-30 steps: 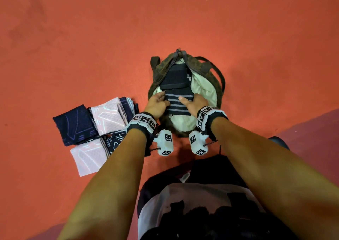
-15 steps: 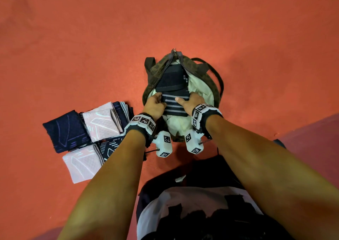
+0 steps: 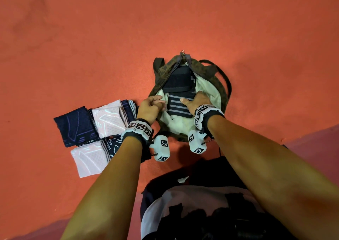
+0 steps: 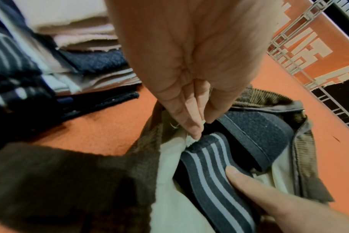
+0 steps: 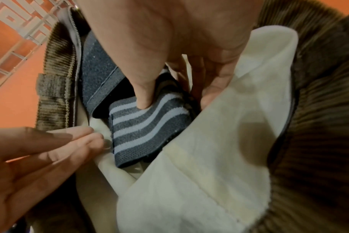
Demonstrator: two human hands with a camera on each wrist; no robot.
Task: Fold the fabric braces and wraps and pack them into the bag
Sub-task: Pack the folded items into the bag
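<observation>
We seat the striped wrap (image 3: 178, 105) inside the bag (image 3: 222, 90), where it lies just in front of the dark brace (image 3: 177, 79) already packed toward the zipper end. Our right hand (image 3: 197, 100) grasps the wrap, thumb pressed on its striped face and fingers tucked along its far edge. Our left hand (image 3: 150, 105) pinches the cream lining (image 3: 207, 85) at the bag's left rim, holding the mouth wide. We judge it best to push the wrap down flat beside the brace, keeping the fold closed. The right wrist view shows the thumb (image 5: 144, 96) denting the wrap, which the head view barely resolves; only the head view shows the folded pieces (image 3: 95, 129) waiting on the floor left of the bag
</observation>
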